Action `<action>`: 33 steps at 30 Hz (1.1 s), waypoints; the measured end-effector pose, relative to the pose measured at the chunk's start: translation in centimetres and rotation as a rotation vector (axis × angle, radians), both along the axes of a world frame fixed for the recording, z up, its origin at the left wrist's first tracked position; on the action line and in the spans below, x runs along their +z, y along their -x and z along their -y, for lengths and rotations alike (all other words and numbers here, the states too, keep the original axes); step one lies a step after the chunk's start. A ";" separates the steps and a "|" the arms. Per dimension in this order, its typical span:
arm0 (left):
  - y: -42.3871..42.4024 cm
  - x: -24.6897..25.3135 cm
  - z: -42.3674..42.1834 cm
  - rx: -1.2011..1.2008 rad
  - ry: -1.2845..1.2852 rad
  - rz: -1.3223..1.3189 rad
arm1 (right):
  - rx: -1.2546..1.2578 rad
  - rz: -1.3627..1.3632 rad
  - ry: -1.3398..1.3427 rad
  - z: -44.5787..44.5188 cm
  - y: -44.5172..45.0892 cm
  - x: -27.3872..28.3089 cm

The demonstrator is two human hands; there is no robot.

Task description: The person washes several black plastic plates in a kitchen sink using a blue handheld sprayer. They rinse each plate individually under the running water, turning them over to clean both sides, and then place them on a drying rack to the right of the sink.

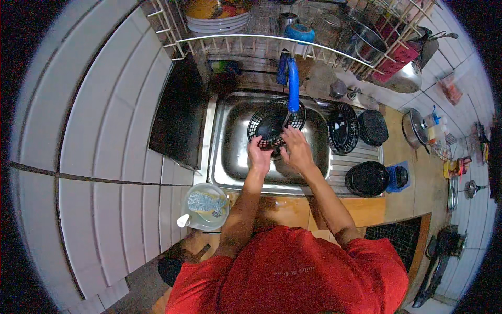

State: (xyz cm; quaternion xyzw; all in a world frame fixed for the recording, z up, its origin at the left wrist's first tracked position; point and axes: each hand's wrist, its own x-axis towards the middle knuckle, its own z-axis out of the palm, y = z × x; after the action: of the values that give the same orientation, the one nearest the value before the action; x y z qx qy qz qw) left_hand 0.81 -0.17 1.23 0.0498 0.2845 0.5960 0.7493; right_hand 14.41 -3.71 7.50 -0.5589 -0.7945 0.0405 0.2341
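Note:
A black plastic lattice basket (270, 114) is held tilted over the stainless-steel sink (235, 157), beneath a blue faucet spout (293, 84). My left hand (259, 155) grips its near rim, thumb on top and the other fingers partly hidden below. Water runs from the spout into the basket. Beside that stream, my right hand (298, 151) lies over the basket's near right side with its fingers apart, the fingertips at the lattice. Under the basket, the sink's drain is partly covered.
Black baskets (343, 129) stand on the ribbed drainboard (339, 163) at right, with a stack of dark baskets (367, 178) nearer me. A tub (206, 206) holding a scrubbing pad sits at left. Above hangs a wire dish rack (243, 37). A lidded pot (413, 125) stands far right.

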 end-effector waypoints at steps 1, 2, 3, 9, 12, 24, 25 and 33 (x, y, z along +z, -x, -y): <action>0.1 -0.3 -0.1 -0.003 0.014 -0.006 | 0.007 -0.010 -0.002 0.0 0.0 -0.3; 0.2 -0.6 -0.2 -0.006 0.029 -0.011 | 0.014 -0.021 -0.005 0.0 -0.1 -0.6; 0.2 -0.4 0.0 -0.001 0.047 -0.029 | 0.022 -0.029 0.000 0.1 -0.1 -0.8; 0.6 0.1 1.1 0.058 0.266 -0.114 | 0.045 -0.049 0.024 1.0 -0.4 -1.5; 1.0 0.5 1.7 0.104 0.357 -0.148 | -0.005 -0.163 0.012 1.6 -0.5 -1.2; -0.1 1.6 6.3 -0.110 0.339 -0.113 | -0.702 -1.189 0.647 1.7 -3.6 -5.6; 0.0 1.1 6.5 -0.138 0.360 -0.169 | -0.672 -1.395 0.743 2.3 -3.5 -3.9; 0.2 1.3 7.8 -0.267 0.377 -0.549 | -0.540 -0.546 -0.174 7.1 -4.6 2.1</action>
State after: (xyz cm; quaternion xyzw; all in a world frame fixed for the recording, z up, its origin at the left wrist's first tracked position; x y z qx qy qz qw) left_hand 0.58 -7.93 2.58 0.1058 0.5710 0.3944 0.7122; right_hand 19.02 -10.82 9.58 -0.6944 -0.5279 0.0573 0.4856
